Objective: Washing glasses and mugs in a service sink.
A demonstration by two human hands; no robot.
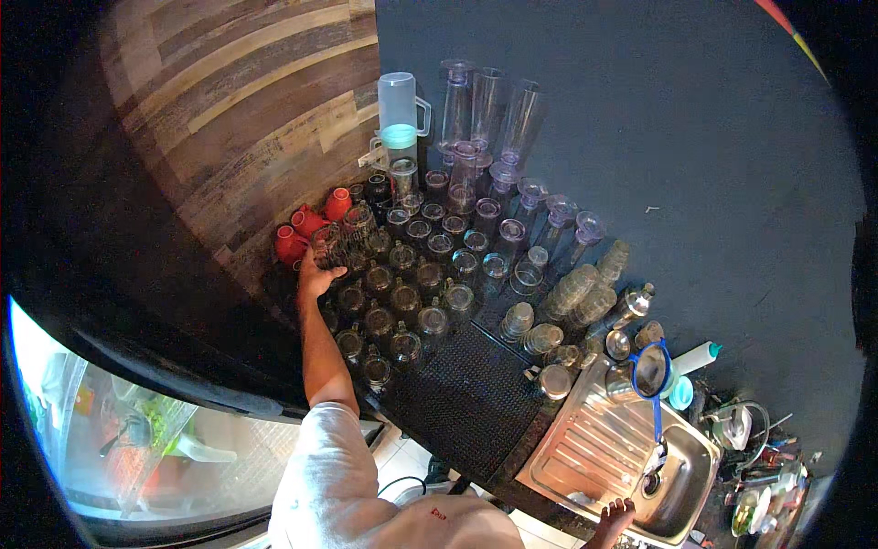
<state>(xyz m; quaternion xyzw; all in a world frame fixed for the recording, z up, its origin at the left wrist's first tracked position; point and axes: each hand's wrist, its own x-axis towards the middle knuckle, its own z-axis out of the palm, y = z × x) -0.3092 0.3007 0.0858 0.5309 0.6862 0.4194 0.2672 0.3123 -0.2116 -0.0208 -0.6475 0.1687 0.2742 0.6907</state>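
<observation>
My left arm stretches to the far left of the counter. There my left hand [317, 278] is closed on a clear glass mug [326, 245], its thumb pointing right; part of the mug blends into the glasses behind it. Red cups [291, 244] lie just beyond. Several upturned glass mugs [405, 297] stand in rows to the right of the hand. By the near rim of the metal sink [585, 430], my right hand [615, 518] has its fingers apart and loosely bent, with nothing in them.
Tall clear glasses [521, 123] and a pitcher with a turquoise lid [399, 137] line the back. Stacked glasses [572, 293], a shaker [631, 306] and a blue-rimmed strainer [651, 371] stand near the sink. A black ribbed mat [466, 389] covers the counter. A glass-fronted display case [155, 448] is lower left.
</observation>
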